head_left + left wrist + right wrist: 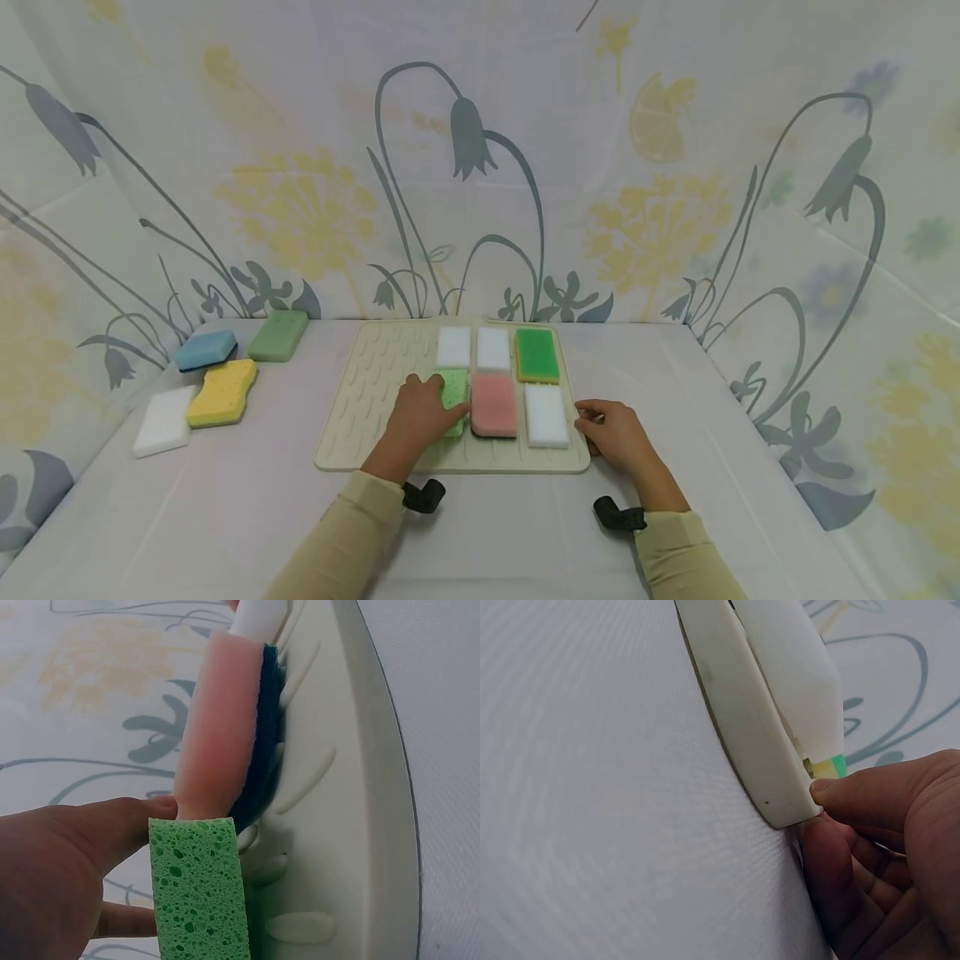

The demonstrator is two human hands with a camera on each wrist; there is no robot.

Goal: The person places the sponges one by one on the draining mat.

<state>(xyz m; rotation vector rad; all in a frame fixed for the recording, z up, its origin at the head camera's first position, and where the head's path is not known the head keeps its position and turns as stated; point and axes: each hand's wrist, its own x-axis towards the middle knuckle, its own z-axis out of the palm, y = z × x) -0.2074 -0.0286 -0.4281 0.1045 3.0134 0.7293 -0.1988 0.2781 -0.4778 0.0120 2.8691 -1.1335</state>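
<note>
A light green sponge (199, 892) with open pores lies on the cream ridged drying mat (375, 350), in the front row. My left hand (420, 412) grips it from above, hiding part of it in the head view; the thumb reaches its right side. Beside it on the right is a pink sponge (493, 404) with a dark scouring layer below. At the mat's right rim my right hand (615, 433) pinches the edge, with thumb (840, 791) on top and fingers beneath. A white sponge (547, 415) lies just inside that rim.
Behind, on the mat, are two white sponges (453, 347) and a green-and-yellow sponge (537, 356). To the left on the white table lie a blue sponge (206, 349), a green sponge (278, 335), a yellow sponge (222, 393) and a white sponge (162, 421). A patterned cloth (480, 167) rises behind.
</note>
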